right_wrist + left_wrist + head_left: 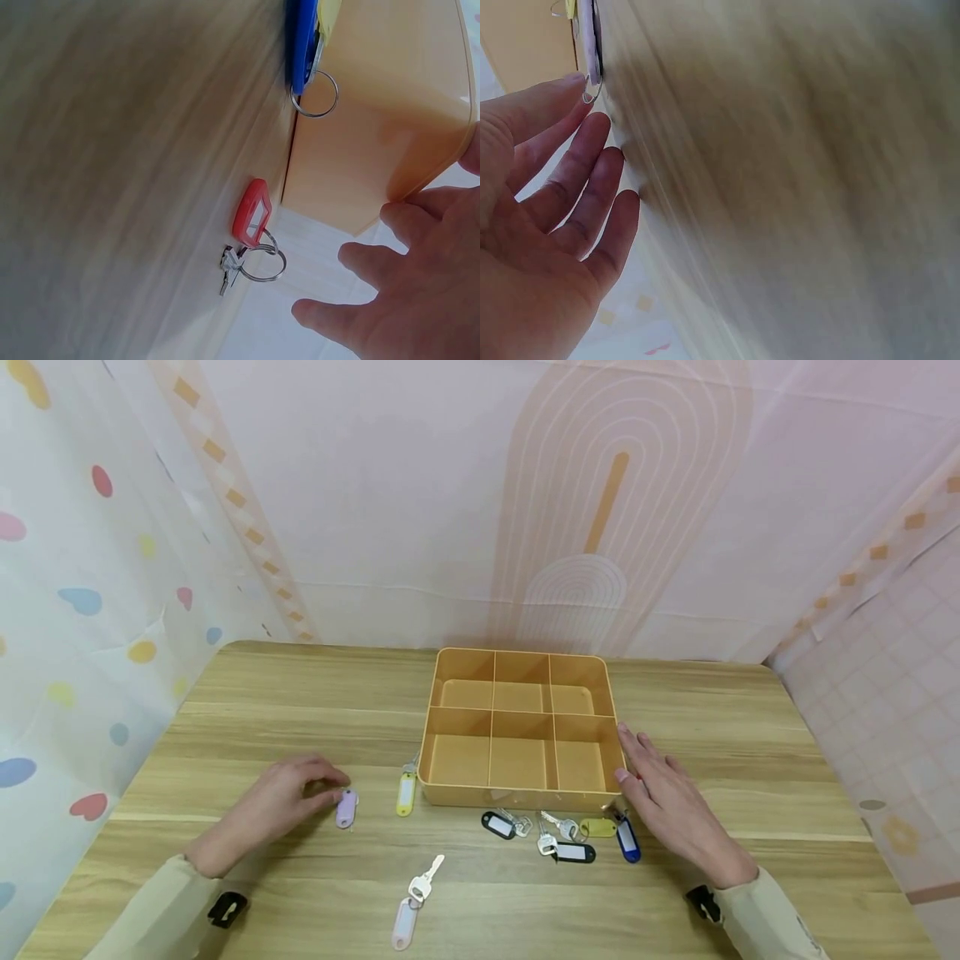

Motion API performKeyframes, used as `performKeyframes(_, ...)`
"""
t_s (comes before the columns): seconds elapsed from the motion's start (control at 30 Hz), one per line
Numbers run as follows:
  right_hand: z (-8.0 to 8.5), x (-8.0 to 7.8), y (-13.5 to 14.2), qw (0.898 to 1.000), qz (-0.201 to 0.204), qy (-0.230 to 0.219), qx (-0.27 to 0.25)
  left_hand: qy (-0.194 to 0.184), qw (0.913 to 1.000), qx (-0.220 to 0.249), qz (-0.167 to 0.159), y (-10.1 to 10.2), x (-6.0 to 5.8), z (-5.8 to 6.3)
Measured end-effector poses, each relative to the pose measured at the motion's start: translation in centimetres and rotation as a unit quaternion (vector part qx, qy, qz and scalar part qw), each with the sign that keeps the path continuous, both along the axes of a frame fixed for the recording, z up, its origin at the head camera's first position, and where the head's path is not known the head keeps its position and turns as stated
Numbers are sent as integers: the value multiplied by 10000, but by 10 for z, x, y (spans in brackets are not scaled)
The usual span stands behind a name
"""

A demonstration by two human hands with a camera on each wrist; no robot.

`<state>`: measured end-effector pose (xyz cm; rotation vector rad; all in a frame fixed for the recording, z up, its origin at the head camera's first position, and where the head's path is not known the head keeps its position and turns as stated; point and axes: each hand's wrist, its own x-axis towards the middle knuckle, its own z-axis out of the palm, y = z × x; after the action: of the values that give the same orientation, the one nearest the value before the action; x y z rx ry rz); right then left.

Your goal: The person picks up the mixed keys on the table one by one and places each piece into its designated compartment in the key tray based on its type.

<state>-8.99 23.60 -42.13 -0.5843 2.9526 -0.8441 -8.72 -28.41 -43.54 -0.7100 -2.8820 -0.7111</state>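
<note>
At the left, the fingertips of my left hand (288, 793) are at the ring end of a lilac key tag (346, 808). In the left wrist view, thumb and forefinger come right up to its metal ring (592, 93); whether they pinch it is unclear. The other fingers are loosely bent. My right hand (667, 793) rests against the right side of the tan divided box (517, 797), fingers extended, thumb at its near corner. Beside it, a red key tag (252, 212) with a key lies on the table, mostly covered by the hand in the head view.
Along the box's front lie two black key tags (498, 825), a dull-yellow one (598, 827) and a blue one (628, 841), with several keys. A bright yellow tag (406, 793) is at the box's left. Nearer me lies a pale pink tag (403, 924) with its key.
</note>
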Motion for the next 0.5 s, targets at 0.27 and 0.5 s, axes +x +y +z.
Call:
performKeyframes(0.27, -1, -1, 1, 10000, 51, -9, -19, -38, 10000, 2, -3, 0, 0, 0)
performKeyframes(0.5, -1, -1, 1, 9999, 103, -21, -67, -105, 9998, 96, 123, -2, 3, -1)
